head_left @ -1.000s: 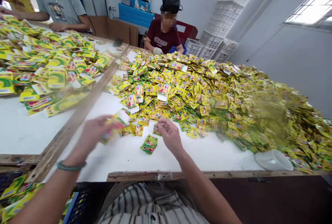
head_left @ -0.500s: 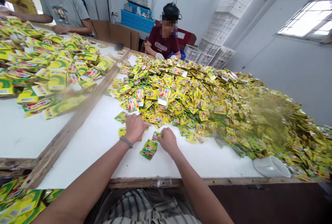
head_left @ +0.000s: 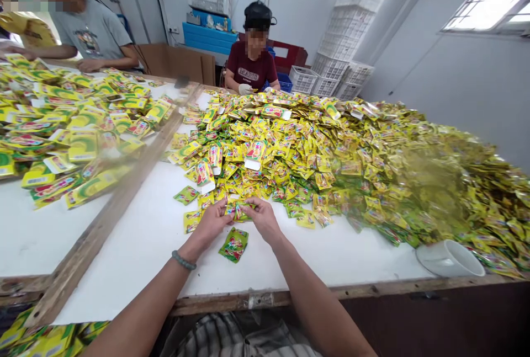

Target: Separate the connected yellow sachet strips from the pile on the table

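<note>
My left hand (head_left: 215, 219) and my right hand (head_left: 262, 218) are close together over the white tabletop, fingers pinched on small shiny yellow-and-green packets (head_left: 236, 209). Whether each hand has its own packet or both share one, I cannot make out. A green packet (head_left: 234, 245) lies flat just below the hands. To the left of my left hand lie another green packet (head_left: 186, 195) and a yellow packet (head_left: 192, 222). Just beyond my fingers rises a large heap of yellow and green packets (head_left: 298, 147), with a few small printed cartons (head_left: 255, 155) on it.
A wooden divider strip (head_left: 124, 197) separates a heap of flat yellow cartons (head_left: 83, 142) on the left. A white mug (head_left: 449, 259) lies tipped near the front edge at right. One co-worker (head_left: 252, 67) sits across the heap; another person (head_left: 95, 37) stands at far left.
My hands have come together. The right hand has brought its packet up and left to the left hand, which has turned its fingers inward around packets.
</note>
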`<action>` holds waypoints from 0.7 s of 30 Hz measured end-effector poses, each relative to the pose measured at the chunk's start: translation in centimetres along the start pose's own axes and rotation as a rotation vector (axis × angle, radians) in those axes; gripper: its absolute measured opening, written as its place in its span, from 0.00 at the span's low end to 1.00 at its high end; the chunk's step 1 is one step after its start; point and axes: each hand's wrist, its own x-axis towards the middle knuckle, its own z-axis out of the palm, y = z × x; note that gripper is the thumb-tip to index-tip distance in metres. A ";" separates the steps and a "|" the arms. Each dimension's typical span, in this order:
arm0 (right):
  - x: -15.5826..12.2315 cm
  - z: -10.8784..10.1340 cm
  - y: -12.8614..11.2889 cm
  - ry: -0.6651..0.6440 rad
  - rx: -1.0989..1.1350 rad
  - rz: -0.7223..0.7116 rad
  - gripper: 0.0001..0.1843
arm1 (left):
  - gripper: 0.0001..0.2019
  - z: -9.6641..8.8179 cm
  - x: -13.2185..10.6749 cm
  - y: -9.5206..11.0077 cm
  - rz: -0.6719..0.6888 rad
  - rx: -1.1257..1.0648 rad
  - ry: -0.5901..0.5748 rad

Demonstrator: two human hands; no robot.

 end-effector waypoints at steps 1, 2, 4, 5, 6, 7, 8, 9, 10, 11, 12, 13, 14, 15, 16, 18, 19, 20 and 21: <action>-0.1 0.2 0.1 0.011 0.030 0.009 0.23 | 0.17 0.2 -0.3 0.0 -0.030 -0.067 -0.019; -0.3 0.3 0.2 0.027 0.058 0.011 0.22 | 0.16 0.3 -0.4 0.1 -0.058 -0.114 -0.027; -0.5 0.4 0.4 0.053 0.089 0.001 0.22 | 0.13 0.6 -0.6 0.3 -0.097 -0.183 -0.031; -0.5 0.4 0.5 0.054 0.092 -0.002 0.22 | 0.12 0.7 -0.7 0.3 -0.109 -0.204 -0.032; -0.5 0.4 0.5 0.048 0.086 -0.001 0.22 | 0.13 0.8 -0.7 0.4 -0.110 -0.212 -0.027; -0.5 0.4 0.6 0.040 0.077 0.000 0.22 | 0.15 1.0 -0.6 0.4 -0.102 -0.206 -0.014; -0.5 0.4 0.6 0.029 0.070 0.001 0.22 | 0.17 1.2 -0.6 0.4 -0.087 -0.189 0.002; -0.5 0.4 0.6 0.015 0.067 -0.001 0.22 | 0.18 1.5 -0.6 0.3 -0.068 -0.172 0.018; -0.4 0.3 0.6 0.008 0.069 -0.007 0.21 | 0.19 1.7 -0.6 0.2 -0.048 -0.164 0.033; -0.4 0.2 0.6 0.013 0.074 -0.018 0.21 | 0.20 2.0 -0.6 0.2 -0.029 -0.169 0.046; -0.4 0.1 0.7 0.023 0.081 -0.027 0.22 | 0.21 2.3 -0.7 0.1 -0.016 -0.183 0.054; -0.5 -0.1 0.7 0.031 0.085 -0.025 0.23 | 0.21 2.5 -0.7 0.0 -0.009 -0.197 0.058; -0.5 -0.2 0.7 0.024 0.087 -0.012 0.25 | 0.21 2.7 -0.7 -0.1 -0.005 -0.203 0.064; -0.5 -0.4 0.8 0.002 0.089 0.007 0.28 | 0.22 2.9 -0.7 -0.2 -0.004 -0.192 0.076; -0.5 -0.5 0.8 -0.036 0.092 0.024 0.29 | 0.24 3.0 -0.6 -0.3 -0.010 -0.163 0.090; -0.6 -0.7 1.0 -0.105 0.105 0.027 0.27 | 0.27 2.9 -0.5 -0.1 -0.046 -0.060 0.102; -0.7 -0.9 1.0 -0.114 0.115 0.011 0.25 | 0.28 2.6 -0.3 0.2 -0.076 0.007 0.077; -0.7 -1.0 1.0 -0.106 0.122 -0.007 0.24 | 0.27 2.1 -0.1 0.6 -0.110 0.083 0.027; -0.7 -1.1 1.0 -0.086 0.121 -0.018 0.23 | 0.25 1.3 0.2 1.3 -0.133 0.171 -0.032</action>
